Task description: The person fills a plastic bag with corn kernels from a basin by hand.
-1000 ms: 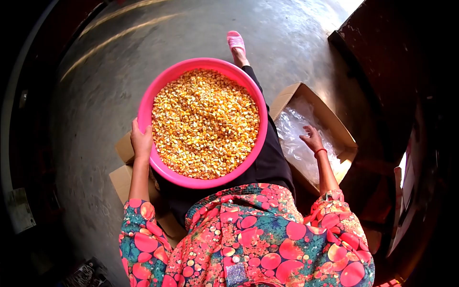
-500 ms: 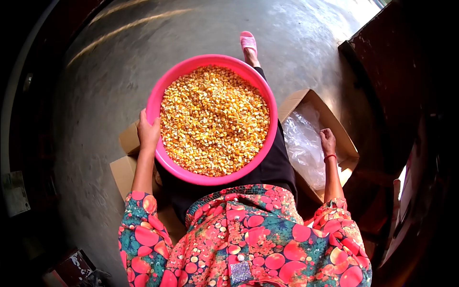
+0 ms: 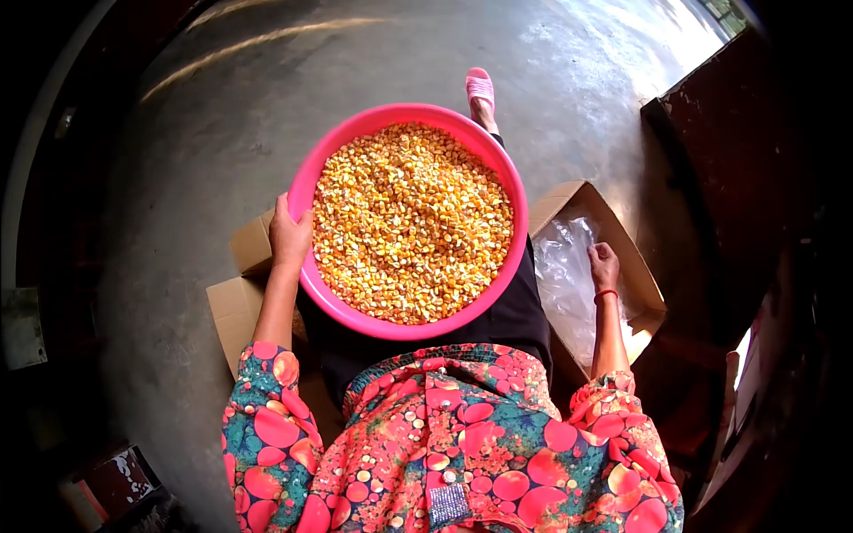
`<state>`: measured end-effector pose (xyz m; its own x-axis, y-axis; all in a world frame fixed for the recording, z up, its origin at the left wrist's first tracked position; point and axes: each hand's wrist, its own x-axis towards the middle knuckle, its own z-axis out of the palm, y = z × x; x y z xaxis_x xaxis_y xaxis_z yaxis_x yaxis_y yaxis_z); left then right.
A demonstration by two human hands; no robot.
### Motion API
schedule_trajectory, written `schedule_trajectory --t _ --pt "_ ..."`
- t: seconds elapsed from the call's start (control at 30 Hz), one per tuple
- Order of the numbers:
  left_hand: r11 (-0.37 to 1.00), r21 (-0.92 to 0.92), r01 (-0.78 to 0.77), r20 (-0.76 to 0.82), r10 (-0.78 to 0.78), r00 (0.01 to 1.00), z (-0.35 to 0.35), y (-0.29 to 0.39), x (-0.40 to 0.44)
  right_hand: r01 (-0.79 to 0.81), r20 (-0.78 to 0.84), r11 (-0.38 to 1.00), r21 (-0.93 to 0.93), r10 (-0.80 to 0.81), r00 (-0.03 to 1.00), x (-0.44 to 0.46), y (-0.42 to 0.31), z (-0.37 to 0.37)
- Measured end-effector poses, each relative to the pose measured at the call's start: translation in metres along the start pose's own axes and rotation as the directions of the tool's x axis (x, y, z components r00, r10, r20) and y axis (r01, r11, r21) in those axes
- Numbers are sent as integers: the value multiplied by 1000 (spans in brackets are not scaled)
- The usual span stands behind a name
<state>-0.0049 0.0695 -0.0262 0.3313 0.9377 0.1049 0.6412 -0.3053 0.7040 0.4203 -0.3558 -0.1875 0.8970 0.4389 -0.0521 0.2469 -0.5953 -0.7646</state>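
A round pink basin (image 3: 313, 289) full of yellow corn kernels (image 3: 413, 222) rests over my lap. My left hand (image 3: 290, 233) is closed on the left side of its rim. On the right, a cardboard box (image 3: 626, 244) holds crumpled clear plastic (image 3: 564, 275). My right hand (image 3: 603, 264) is over this box with its fingers curled in, seemingly pinching an upper edge of the plastic; the fingertips are partly hidden.
An open cardboard box (image 3: 233, 311) stands by my left side, partly behind my arm. My foot in a pink slipper (image 3: 479, 86) stretches ahead on the grey concrete floor (image 3: 213, 142). A dark wooden piece (image 3: 711, 115) stands at the right.
The basin, boxes and slipper sit slightly farther right or lower in view, as the camera has shifted. My right hand has turned slightly, its fingers now toward the plastic. My left hand keeps the rim.
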Motion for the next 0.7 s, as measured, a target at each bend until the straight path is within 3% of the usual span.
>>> schedule_trajectory --t 0.03,0.07,0.17,0.23,0.4,0.5,0.53,0.6,0.67,0.7 --pt "1000 -9 2 7 -2 1000 0 0 0 -37 -29 988 153 42 999 -1 -15 -21" --pt "1000 -11 -4 2 4 1000 0 0 0 -8 -64 983 182 20 998 1 -12 -40" --pt "1000 -3 -1 1 1 1000 -1 3 -3 -14 -149 841 540 113 982 -12 -63 -83" --pt "1000 -12 -4 -18 4 1000 -1 5 -4 103 -197 854 510 -1 980 -13 -82 -103" --pt "999 -12 -38 -20 38 999 -1 4 -7 195 -267 829 525 -57 962 -26 -149 -127" --pt "991 51 -126 -132 132 983 0 6 -10 224 -226 796 563 -113 968 -34 -182 -136" --pt "975 115 -192 -161 209 965 0 12 -14 310 -295 770 558 -165 941 -32 -189 -132" --pt "934 200 -295 -208 335 919 0 32 -25 310 -241 728 611 -202 949 -37 -211 -129" --pt "882 289 -374 -181 433 883 -1 71 -43 365 -221 735 571 -290 931 -47 -244 -122" --pt "884 180 -432 -158 460 874 2 87 -51 369 -207 726 580 -306 929 -52 -258 -117"
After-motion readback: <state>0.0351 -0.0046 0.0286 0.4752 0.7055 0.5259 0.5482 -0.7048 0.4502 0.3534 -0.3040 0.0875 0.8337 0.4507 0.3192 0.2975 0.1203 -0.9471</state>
